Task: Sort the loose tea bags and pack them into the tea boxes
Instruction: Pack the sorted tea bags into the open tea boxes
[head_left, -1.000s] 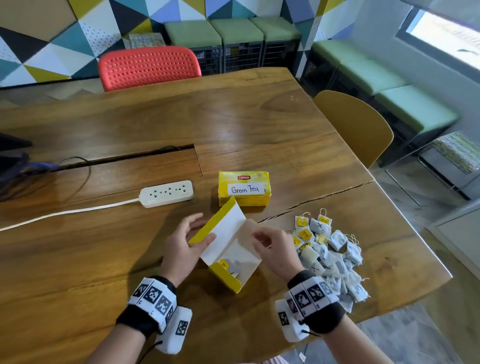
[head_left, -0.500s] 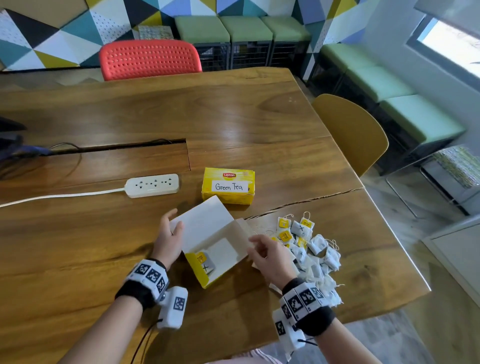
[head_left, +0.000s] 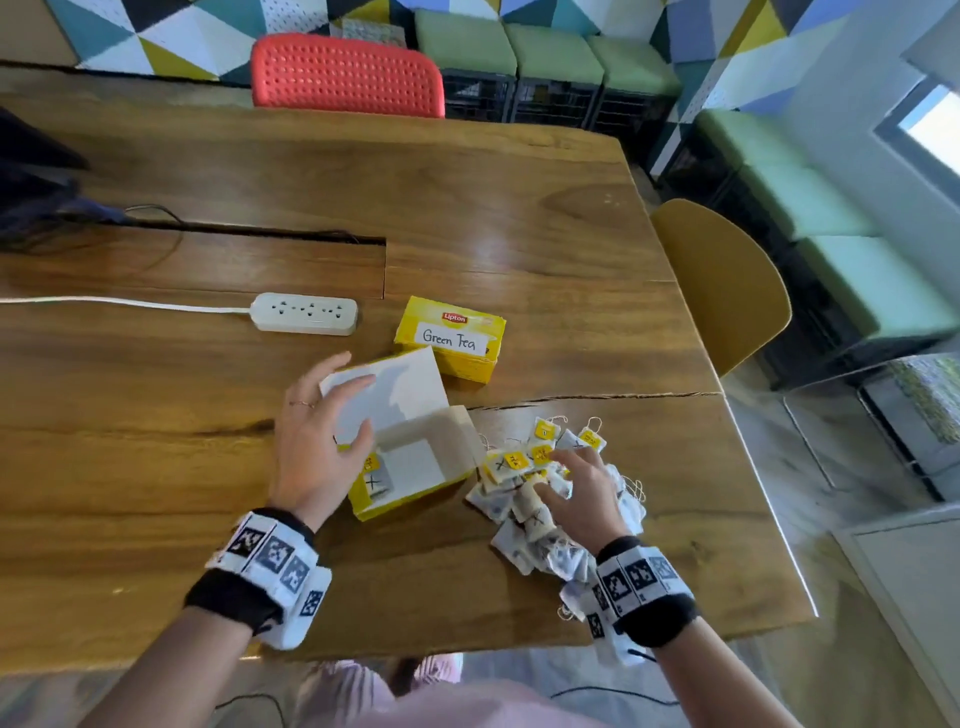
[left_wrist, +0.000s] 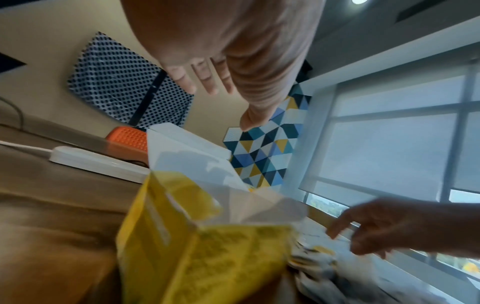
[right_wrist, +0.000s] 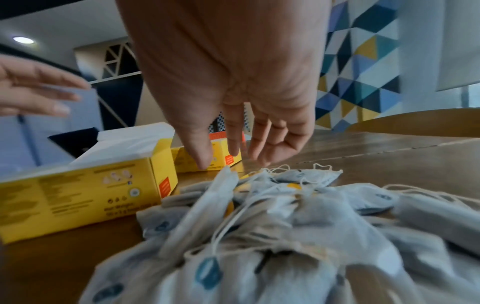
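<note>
An open yellow tea box (head_left: 415, 486) (left_wrist: 207, 257) (right_wrist: 78, 195) lies on the table with its white lid flap (head_left: 389, 397) folded back and one tea bag (head_left: 375, 475) marked X inside. My left hand (head_left: 332, 421) (left_wrist: 221, 82) hovers with straight fingers over the flap; whether it touches is unclear. To the right lies a pile of loose tea bags (head_left: 550, 499) (right_wrist: 272, 226). My right hand (head_left: 576, 483) (right_wrist: 233, 144) reaches into the pile with spread fingers, holding nothing. A shut yellow box labelled Green Tea (head_left: 452, 338) stands behind.
A white power strip (head_left: 305, 313) with its cable lies left of the Green Tea box. A long slot (head_left: 260, 234) cuts the wooden table (head_left: 156, 467). A red chair (head_left: 348, 78) stands at the far side, a mustard chair (head_left: 727, 280) at the right edge.
My right hand left the open box and moved right onto the tea bag pile. The box lid now lies flatter, and my left hand's fingers have straightened over it.
</note>
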